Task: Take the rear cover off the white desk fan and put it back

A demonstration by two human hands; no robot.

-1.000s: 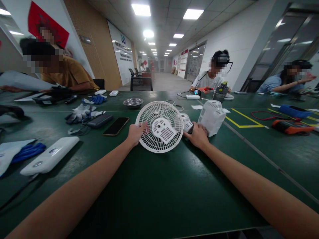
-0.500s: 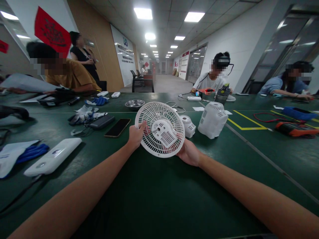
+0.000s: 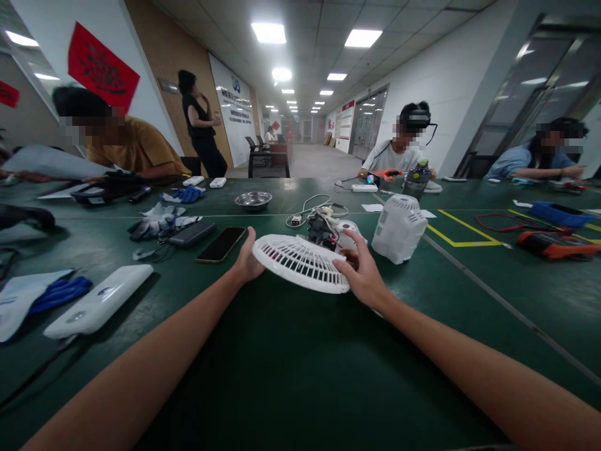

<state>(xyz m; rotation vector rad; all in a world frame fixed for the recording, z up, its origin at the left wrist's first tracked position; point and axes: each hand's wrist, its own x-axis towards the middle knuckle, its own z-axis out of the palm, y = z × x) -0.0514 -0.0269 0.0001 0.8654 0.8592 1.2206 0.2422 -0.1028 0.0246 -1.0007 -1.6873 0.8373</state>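
Observation:
I hold a round white fan grille [image 3: 300, 263] nearly flat above the green table [image 3: 291, 369], one hand on each side. My left hand [image 3: 246, 260] grips its left rim, thumb up. My right hand [image 3: 364, 275] grips the right rim, fingers curled over the edge. Just behind the grille sit a small motor with wires [image 3: 322, 227] and a white domed part [image 3: 350, 233]. A white fan housing [image 3: 399, 227] stands to the right of my right hand.
Left of the grille lie a black phone [image 3: 220, 244], a dark power bank [image 3: 191, 232], gloves [image 3: 154, 222] and a white device [image 3: 98, 299]. A metal bowl [image 3: 252, 200] sits further back. Other people sit along the table's far side; one stands by the wall.
The grille was upright facing me; it has tipped down to nearly flat. My right hand moved from under its lower edge to its right rim. The motor behind it has come into sight.

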